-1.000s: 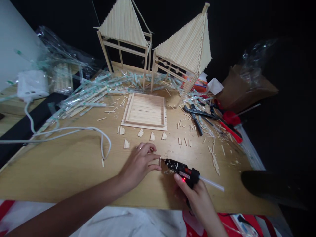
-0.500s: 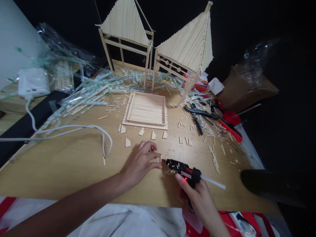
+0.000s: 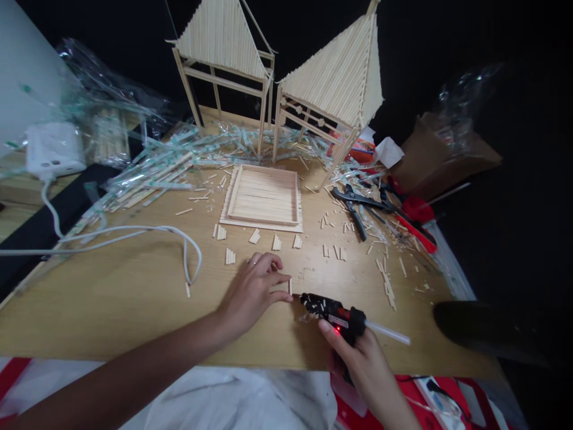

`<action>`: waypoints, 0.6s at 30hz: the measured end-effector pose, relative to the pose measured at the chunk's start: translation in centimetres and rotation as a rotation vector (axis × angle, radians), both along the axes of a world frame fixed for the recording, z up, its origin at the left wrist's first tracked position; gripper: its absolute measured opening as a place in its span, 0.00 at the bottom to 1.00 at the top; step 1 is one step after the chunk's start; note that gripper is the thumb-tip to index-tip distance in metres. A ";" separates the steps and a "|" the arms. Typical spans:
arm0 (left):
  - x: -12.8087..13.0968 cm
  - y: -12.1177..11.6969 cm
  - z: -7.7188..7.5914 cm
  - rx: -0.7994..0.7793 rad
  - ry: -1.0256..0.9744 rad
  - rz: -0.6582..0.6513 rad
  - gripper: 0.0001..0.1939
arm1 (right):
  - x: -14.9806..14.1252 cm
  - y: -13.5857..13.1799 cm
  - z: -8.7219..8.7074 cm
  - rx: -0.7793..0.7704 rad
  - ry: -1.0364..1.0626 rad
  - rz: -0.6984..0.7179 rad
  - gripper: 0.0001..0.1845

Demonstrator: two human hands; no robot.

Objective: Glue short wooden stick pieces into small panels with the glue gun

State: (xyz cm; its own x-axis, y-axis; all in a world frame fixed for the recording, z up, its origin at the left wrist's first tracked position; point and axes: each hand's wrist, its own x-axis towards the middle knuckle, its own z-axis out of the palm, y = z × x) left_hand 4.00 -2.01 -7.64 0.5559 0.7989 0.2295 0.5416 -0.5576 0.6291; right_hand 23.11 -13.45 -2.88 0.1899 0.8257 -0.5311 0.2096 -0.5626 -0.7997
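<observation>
Fingers of the right hand (image 3: 362,364), low and right of centre in the frame, are curled tight round a black glue gun (image 3: 333,312) whose nozzle points left. Just left of it the left hand (image 3: 250,292) rests on the wooden counter (image 3: 134,310), thumb and forefinger nearly closed, pinching a short stick piece (image 3: 290,286) upright just beside the nozzle. Beyond lie small stick bundles (image 3: 230,257) and a flat stick tray (image 3: 262,198) at mid-frame, pliers (image 3: 356,206) to the right, a white cable (image 3: 147,234) to the left. Farthest back, two stick houses (image 3: 331,89) stand against a dark room
</observation>
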 end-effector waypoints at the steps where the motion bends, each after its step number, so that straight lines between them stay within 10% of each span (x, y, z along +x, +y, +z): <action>1: 0.0 0.0 0.0 0.002 0.001 0.001 0.15 | 0.1 0.0 0.0 0.000 -0.004 0.010 0.22; 18: 0.0 0.0 0.0 0.000 0.000 -0.007 0.15 | 0.3 0.7 -1.1 0.017 -0.043 0.040 0.26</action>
